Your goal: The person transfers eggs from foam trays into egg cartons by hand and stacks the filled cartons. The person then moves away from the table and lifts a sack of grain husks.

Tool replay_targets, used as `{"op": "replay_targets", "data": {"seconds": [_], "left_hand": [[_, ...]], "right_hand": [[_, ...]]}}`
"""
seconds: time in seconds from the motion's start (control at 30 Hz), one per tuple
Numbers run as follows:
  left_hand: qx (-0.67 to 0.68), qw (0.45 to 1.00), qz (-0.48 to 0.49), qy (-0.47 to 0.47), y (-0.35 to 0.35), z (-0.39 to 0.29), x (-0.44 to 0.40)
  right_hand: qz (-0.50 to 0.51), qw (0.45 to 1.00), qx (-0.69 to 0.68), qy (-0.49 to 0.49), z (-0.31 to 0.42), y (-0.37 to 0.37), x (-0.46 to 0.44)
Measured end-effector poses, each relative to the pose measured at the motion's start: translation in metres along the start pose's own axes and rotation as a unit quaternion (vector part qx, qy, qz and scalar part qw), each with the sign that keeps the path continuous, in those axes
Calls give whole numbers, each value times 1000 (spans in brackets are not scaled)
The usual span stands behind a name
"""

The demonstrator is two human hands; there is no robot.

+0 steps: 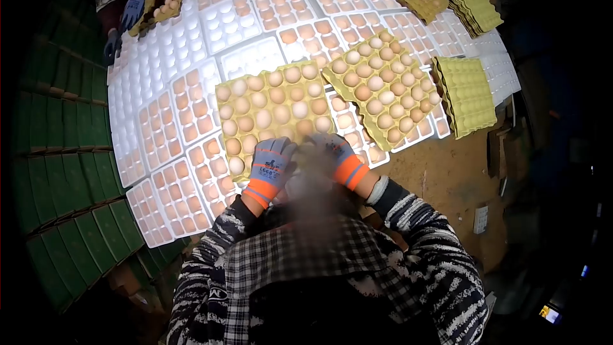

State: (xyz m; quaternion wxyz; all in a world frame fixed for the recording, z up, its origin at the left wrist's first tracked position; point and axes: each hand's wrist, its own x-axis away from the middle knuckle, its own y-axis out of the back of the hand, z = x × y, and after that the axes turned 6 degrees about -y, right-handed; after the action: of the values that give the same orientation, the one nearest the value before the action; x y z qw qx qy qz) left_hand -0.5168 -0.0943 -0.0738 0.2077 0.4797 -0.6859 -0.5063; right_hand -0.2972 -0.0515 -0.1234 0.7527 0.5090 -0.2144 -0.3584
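Observation:
My left hand [272, 165], in a grey and orange glove, bends its fingers inward at the near edge of a yellow egg tray [246, 113]. My right hand [338, 158], gloved alike, is close beside it at the tray's near right corner, its fingers curled. Whatever the fingers of either hand hold is hidden. A blurred shape in front of the camera covers part of the space between the hands. Brown eggs [263, 118] sit in rows in this tray. White plastic egg trays [220, 207] filled with eggs lie beneath and around it.
A second yellow tray of eggs [383, 83] lies tilted to the right. Stacked yellow trays [469, 96] stand beyond it. At the far left, another person's gloved hand [134, 7] touches a tray of eggs [167, 5]. Green boxes [73, 243] line the left side.

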Motion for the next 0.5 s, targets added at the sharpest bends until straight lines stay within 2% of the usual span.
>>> {"op": "replay_targets", "data": {"seconds": [0.03, 0.13, 0.17, 0.2, 0.23, 0.27, 0.3, 0.33, 0.37, 0.4, 0.43, 0.5], "left_hand": [[-4, 1000, 4, -2, -4, 5, 0], [102, 994, -30, 36, -7, 19, 3], [185, 975, -111, 47, -5, 22, 8], [195, 972, -114, 58, 2, 28, 7], [206, 969, -115, 69, 8, 36, 4], [218, 966, -115, 81, 13, 43, 1], [230, 962, -114, 95, 17, 47, -1], [143, 985, -47, 83, 20, 43, -6], [53, 996, 20, 71, 19, 34, -15], [-39, 994, 85, 57, 18, 26, -26], [-114, 980, 149, 60, 10, 22, -35], [-115, 978, 159, 67, 8, 33, -46]], "right_hand": [[-6, 999, -7, -36, 7, 1, -2], [-18, 970, -191, -152, 20, 57, 1], [-23, 950, -262, -170, 18, 74, 0], [-62, 954, -244, -163, 12, 81, -4], [-62, 847, -476, -229, 12, 84, -5], [-55, 681, -675, -279, 11, 87, -4], [-56, 729, -627, -268, 18, 95, -15], [-81, 914, -371, -146, 12, 87, -29], [-31, 960, -216, -178, 17, 76, -33], [17, 978, -53, -203, 32, 70, -43], [9, 978, 87, -191, 41, 53, -47], [46, 973, 99, -205, 42, 46, -56]]}}
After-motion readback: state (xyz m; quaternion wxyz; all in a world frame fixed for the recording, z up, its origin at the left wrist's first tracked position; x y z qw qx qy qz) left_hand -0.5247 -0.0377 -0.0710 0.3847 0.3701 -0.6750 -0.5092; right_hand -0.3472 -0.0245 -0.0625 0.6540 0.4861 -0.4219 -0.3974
